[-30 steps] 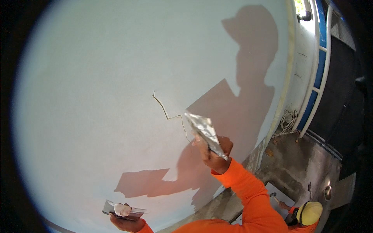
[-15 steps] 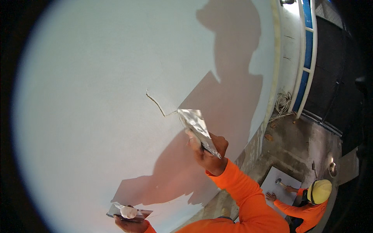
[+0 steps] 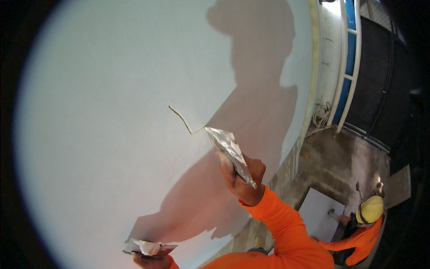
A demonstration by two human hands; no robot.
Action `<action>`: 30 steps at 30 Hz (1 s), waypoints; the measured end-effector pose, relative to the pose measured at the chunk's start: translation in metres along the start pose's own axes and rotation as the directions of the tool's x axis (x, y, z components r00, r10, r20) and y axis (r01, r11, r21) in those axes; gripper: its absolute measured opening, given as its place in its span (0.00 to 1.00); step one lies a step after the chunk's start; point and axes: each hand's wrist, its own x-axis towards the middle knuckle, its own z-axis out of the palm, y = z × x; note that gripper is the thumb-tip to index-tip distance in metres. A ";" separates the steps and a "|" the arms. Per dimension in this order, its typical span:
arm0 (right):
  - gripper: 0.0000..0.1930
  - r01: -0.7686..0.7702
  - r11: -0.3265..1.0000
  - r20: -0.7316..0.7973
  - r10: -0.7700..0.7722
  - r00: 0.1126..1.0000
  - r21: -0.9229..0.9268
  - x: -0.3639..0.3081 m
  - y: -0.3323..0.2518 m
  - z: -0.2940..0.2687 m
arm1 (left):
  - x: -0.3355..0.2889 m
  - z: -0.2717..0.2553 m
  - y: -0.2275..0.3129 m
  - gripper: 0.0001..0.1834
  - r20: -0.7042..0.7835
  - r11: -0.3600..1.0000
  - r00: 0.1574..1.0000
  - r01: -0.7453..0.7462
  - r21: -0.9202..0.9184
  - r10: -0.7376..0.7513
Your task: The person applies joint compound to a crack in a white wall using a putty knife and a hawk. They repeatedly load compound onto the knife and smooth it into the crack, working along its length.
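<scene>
My right hand (image 3: 244,179) is wrapped round the handle of a steel finishing trowel (image 3: 228,145). One corner of the trowel's shiny blade meets the pale wall (image 3: 103,112) at the lower right end of a thin, bent crack (image 3: 180,117). Low in the picture, my left hand (image 3: 150,261) grips a second flat trowel (image 3: 168,249) from beneath. A lump of white putty (image 3: 149,247) rests on its blade. My fingers partly hide both handles.
Lower right, a co-worker in a yellow helmet (image 3: 371,209) holds a tool (image 3: 332,212) over a light board (image 3: 313,208) on the concrete floor. Coiled cable (image 3: 320,114) lies by the wall's corner, near white pipes (image 3: 349,98). My shadow (image 3: 264,58) covers part of the wall.
My trowel's corner stays at the crack's end, while my shadow has shifted left. The co-worker's tool has moved slightly right, and one of their hands no longer shows on the board.
</scene>
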 end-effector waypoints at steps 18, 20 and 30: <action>0.20 -0.181 0.983 -0.041 0.181 0.983 0.003 -0.053 0.002 0.045 | 0.037 -0.034 -0.046 0.32 0.051 0.981 0.990 -0.140 0.134 0.135; 0.21 -0.188 0.981 -0.054 0.185 0.981 -0.046 -0.051 0.000 0.043 | 0.044 -0.036 -0.042 0.31 0.043 0.989 0.991 -0.130 0.068 0.128; 0.32 -0.144 0.987 0.055 0.147 0.988 -0.066 -0.058 0.008 0.029 | 0.014 0.013 -0.032 0.31 0.046 0.984 0.987 -0.159 0.085 0.155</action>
